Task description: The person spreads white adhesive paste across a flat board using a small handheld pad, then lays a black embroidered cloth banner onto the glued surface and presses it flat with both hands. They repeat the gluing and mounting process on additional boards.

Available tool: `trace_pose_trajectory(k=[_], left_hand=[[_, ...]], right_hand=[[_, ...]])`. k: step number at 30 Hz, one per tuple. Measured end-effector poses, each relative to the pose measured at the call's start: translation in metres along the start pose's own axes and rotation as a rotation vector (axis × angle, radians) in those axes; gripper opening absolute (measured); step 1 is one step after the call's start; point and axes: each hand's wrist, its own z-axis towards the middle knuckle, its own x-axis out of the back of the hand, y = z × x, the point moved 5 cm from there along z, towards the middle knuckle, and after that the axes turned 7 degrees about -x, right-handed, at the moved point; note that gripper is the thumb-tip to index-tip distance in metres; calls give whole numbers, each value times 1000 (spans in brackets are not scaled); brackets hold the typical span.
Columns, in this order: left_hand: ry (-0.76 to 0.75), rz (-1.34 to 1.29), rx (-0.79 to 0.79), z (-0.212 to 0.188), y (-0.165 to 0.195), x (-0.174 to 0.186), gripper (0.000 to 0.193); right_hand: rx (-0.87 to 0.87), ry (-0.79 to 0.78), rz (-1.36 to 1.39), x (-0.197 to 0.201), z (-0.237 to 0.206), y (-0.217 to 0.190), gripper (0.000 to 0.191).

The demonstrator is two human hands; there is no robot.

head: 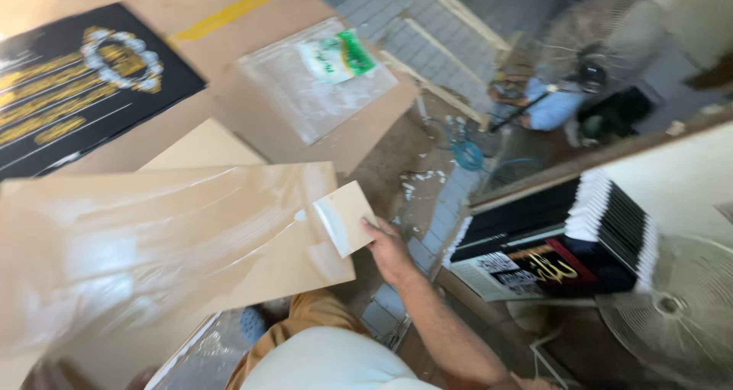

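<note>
My right hand [388, 250] grips the folded right corner of a large tan sheet [153, 245] that is covered in shiny clear film. The sheet stretches leftward across the lower left of the view, blurred. My left hand is not visible. A black board with gold ornament [69, 84] lies on the brown table [252, 122] at the upper left. A clear plastic bag with a green and white label [317, 80] lies on the table farther right.
A stack of black boards with white edges [565, 237] leans at the right. A round fan grille [672, 313] sits at the lower right, another fan [595, 42] stands at the upper right. Wooden slats [450, 23] and blue cord [466, 153] lie on the tiled floor.
</note>
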Motion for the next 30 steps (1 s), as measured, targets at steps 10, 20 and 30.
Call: trace_pose_trajectory(k=[10,20,30], left_hand=[[-155,26,285,18,-10,28,126],[-34,151,316,42,-60,30,109],[-104,198,425,32,-55,23,93]], right_hand=[[-72,-151,-5,-46,24,-8,38],[-104,-273,-71,-65,75,-19,37],[-183,-176,-32,-31,55,-9,40]])
